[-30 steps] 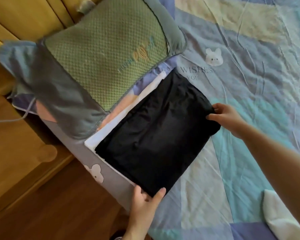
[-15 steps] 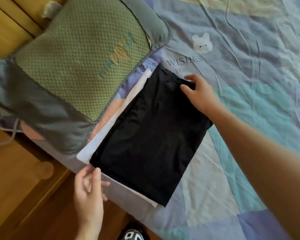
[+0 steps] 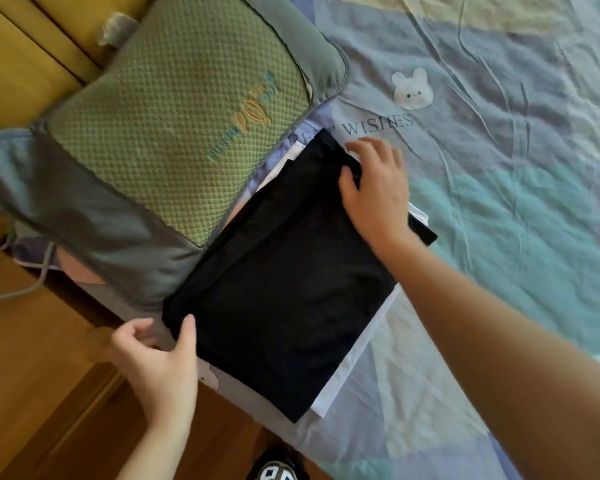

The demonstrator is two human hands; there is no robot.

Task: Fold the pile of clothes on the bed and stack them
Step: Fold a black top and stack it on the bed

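Observation:
A folded black garment [image 3: 284, 292] lies on a folded white garment [image 3: 357, 362] near the bed's left edge. Only thin strips of the white one show, along the right and near sides. My left hand [image 3: 160, 362] pinches the black garment's near-left corner, thumb on top and fingers curled under at the bed edge. At the far right corner my right hand [image 3: 378, 188] lies flat. Its thumb is on the black cloth and its fingers reach past the edge onto the sheet.
A green and grey pillow [image 3: 174, 126] sits against the stack's left side. The patterned blue bedsheet [image 3: 499, 202] stretches away to the right. Wooden floor [image 3: 49, 393] and a grey cable [image 3: 32, 289] lie left of the bed, with yellow wooden furniture [image 3: 14, 64] behind. A shoe [image 3: 278, 472] shows at the bottom.
The black garment has slid toward the pillow, so the white strip now shows on the right. My left hand took the near-left corner; my right hand moved up to the far corner.

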